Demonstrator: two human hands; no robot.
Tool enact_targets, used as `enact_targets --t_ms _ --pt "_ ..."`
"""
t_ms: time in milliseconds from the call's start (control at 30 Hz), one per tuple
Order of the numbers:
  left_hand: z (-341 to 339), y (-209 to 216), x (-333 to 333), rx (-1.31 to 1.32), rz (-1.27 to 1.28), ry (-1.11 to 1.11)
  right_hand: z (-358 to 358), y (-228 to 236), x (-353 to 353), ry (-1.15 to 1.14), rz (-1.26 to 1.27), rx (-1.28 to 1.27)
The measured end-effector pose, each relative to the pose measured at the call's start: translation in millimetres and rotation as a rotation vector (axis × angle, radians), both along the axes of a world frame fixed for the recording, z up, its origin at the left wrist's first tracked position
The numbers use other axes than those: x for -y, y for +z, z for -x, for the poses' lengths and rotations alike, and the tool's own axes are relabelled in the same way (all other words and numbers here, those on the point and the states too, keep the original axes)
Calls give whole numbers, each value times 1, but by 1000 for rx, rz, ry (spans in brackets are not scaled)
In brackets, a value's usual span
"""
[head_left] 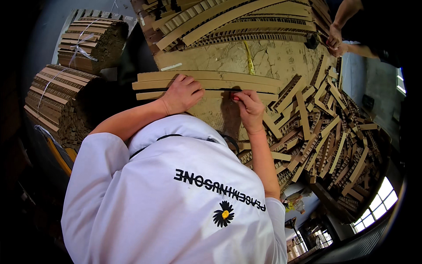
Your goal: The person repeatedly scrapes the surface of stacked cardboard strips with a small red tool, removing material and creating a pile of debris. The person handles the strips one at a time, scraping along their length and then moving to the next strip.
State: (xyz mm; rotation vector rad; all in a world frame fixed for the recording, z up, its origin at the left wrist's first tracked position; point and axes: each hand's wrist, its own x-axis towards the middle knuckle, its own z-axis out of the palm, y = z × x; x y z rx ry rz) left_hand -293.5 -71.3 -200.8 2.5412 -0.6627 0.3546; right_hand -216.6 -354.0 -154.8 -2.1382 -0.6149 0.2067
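Note:
Long tan cardboard strips (211, 78) lie side by side across the worktable in front of me. My left hand (182, 94) bends over the nearer strips, its fingers curled and pressed down on them. A thin dark line runs between the strips to the right of it; whether it is a gap or a bar I cannot tell. My right hand (250, 110) pinches a small red-handled tool (235, 97) against the near strip's edge. The tool's working end is hidden. A heap of short cut cardboard pieces (303, 115) lies just right of this hand.
Longer honeycomb cardboard strips (246, 22) are stacked at the table's far side. A yellow strap (249, 57) lies on the cardboard-covered tabletop (206, 57). Tied bundles (55, 94) stand at left. At the far right, a co-worker's hands (336, 42) hold something red.

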Motion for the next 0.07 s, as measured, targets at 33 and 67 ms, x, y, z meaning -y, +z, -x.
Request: enact_targets --t_ms 33,67 --pt "0 1 0 9 -3 7 -1 -1 0 17 15 15" --pt "0 1 -1 9 -5 8 -1 -3 -1 25 41 25"
